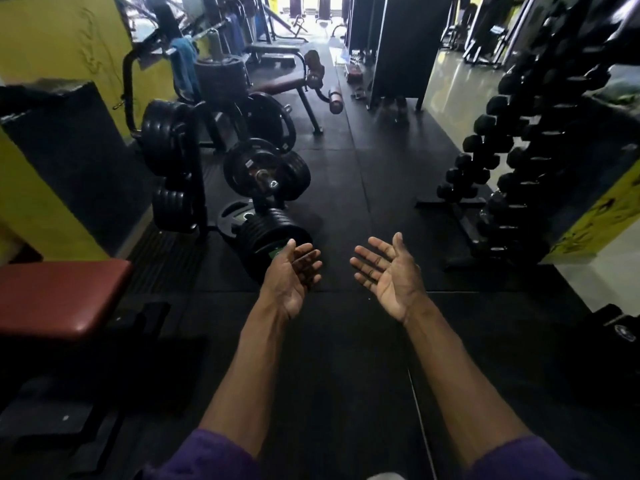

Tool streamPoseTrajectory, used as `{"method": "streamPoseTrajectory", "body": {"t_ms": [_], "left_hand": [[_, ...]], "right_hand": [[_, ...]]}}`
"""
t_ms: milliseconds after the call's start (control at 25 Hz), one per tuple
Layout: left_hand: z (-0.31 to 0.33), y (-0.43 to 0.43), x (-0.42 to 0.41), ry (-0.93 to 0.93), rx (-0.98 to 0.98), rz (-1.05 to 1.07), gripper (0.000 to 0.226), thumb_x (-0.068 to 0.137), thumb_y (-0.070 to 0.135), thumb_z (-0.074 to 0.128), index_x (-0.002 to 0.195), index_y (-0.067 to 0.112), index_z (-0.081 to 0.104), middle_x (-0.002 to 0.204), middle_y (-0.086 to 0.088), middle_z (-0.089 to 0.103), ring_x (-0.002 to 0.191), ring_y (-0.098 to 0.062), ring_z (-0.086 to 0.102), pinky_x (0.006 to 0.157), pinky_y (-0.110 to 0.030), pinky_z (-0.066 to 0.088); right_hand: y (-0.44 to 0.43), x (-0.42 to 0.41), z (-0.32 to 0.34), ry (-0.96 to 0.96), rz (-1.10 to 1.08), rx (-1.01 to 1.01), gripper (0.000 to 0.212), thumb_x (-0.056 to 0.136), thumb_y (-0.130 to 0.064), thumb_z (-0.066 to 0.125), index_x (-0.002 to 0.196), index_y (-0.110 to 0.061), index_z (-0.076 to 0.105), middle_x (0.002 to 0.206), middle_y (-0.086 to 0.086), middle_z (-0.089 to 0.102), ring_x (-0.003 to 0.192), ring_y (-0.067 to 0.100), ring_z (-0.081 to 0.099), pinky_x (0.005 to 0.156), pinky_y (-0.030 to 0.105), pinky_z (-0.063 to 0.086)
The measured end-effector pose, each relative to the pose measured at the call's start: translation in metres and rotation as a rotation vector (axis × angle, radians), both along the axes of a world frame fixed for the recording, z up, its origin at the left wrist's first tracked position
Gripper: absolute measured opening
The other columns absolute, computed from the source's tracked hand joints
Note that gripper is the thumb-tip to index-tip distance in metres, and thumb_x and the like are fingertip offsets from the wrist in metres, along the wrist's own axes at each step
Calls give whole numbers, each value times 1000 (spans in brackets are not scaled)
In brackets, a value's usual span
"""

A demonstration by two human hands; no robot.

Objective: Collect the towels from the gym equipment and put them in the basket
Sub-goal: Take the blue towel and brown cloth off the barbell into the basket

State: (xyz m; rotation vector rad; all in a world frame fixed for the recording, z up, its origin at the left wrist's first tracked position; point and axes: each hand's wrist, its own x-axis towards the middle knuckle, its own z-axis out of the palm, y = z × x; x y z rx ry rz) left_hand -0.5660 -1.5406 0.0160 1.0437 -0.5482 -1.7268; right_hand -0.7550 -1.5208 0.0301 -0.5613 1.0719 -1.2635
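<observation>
Both hands are out in front, low centre of the frame: the left hand (294, 275) and the right hand (388, 271) face palm-up with fingers loosely spread, holding nothing. The blue towel (183, 65) hangs up in the upper left, draped over a black machine frame (129, 84) (just above the weight plates (162, 136)). A dumbbell rack (512, 161) stands at right, a red bench pad (59, 296) at lower left.

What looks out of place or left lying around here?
A blue towel hangs draped over a machine's frame, upper left, beyond the weight plates. Small items lie scattered on the floor near the dark column, too blurred to identify.
</observation>
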Motion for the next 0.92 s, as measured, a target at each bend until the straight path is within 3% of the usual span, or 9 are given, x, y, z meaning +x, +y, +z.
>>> {"method": "streamPoseTrajectory", "body": {"t_ms": [120, 560, 920], "left_hand": [[-3, -66, -23, -4, 8, 12, 39, 96, 44, 44, 109, 13, 63, 110, -9, 66, 87, -20, 62, 74, -34, 47], [15, -318, -159, 3, 0, 100, 38, 96, 44, 46, 109, 13, 63, 108, -9, 68, 87, -20, 63, 76, -35, 47], [8, -489, -206, 23, -4, 190, 36, 96, 42, 46, 106, 12, 64, 102, -8, 69, 86, -21, 64, 76, -35, 47]], "right_hand": [[-64, -27, -5, -10, -1, -4, 59, 96, -62, 36, 128, -17, 58, 121, 10, 69, 108, 27, 67, 89, 40, 50], [-327, -168, 8, 17, 68, -22, 58, 96, -63, 36, 125, -19, 60, 119, 8, 71, 109, 27, 67, 91, 42, 50], [-516, -224, 6, 29, 130, -13, 59, 96, -63, 36, 126, -18, 60, 119, 8, 71, 110, 27, 67, 91, 41, 50]]}}
